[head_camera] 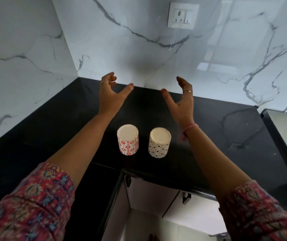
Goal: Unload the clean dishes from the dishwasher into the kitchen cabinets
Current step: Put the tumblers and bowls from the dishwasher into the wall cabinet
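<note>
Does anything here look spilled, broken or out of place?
Nothing stands out. Two patterned cups, red-flowered and black-dotted, stand apart, base up, on the black counter. Both look whole, with no spill visible. The left hand and right hand are open above it.

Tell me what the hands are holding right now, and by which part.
Nothing. The left hand and right hand are both open in the air, past the two upside-down cups on the black counter, touching neither.

Red patterned sleeves (35, 202), pink thread on R wrist (190, 128), finger rings.
</note>
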A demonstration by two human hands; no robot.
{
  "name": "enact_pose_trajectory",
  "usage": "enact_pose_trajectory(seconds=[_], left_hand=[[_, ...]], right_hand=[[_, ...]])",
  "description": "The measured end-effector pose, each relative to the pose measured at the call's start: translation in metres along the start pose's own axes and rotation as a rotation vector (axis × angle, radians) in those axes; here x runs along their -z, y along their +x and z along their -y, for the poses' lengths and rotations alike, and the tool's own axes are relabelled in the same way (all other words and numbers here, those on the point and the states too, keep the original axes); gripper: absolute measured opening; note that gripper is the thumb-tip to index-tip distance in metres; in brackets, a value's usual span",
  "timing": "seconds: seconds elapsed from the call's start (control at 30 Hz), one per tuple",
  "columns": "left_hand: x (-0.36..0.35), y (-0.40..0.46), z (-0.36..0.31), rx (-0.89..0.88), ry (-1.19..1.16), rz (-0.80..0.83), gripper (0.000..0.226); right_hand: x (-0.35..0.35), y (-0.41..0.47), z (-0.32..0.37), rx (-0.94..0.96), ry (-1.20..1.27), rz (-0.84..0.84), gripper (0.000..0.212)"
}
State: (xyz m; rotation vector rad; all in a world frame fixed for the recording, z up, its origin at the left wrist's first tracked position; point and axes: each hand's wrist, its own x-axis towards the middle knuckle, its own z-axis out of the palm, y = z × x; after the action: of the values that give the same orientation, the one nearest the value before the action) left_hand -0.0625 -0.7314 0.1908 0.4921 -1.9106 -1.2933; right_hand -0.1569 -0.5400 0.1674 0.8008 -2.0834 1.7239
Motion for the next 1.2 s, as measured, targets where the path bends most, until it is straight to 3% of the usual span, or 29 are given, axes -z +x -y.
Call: enact_pose_trajectory(seconds=[0.43,0.63,0.77,0.83,1.2], left_hand=[[0.006,0.105,-0.166,-0.237,-0.196,-0.159,0.065],[0.011,0.142,-0.221,0.018,-0.453,-0.178,0.065],[0.023,0.162,-0.234,0.18,-0.678,-0.103,0.04],[0.03,0.172,-0.236,0.225,-0.75,-0.09,0.05],[0.059,0.248,-0.241,0.245,-1.053,-0.098,0.02]], right_hand=[[0.011,0.145,0.131,0.491,-0.04,-0.16,0.053],[0.006,0.184,0.182,0.615,-0.145,-0.181,0.053],[-0.01,0.2,0.203,0.638,-0.247,-0.13,0.055],[-0.019,0.207,0.21,0.625,-0.292,-0.111,0.057],[-0.056,0.262,0.228,0.692,-0.547,-0.045,0.064]])
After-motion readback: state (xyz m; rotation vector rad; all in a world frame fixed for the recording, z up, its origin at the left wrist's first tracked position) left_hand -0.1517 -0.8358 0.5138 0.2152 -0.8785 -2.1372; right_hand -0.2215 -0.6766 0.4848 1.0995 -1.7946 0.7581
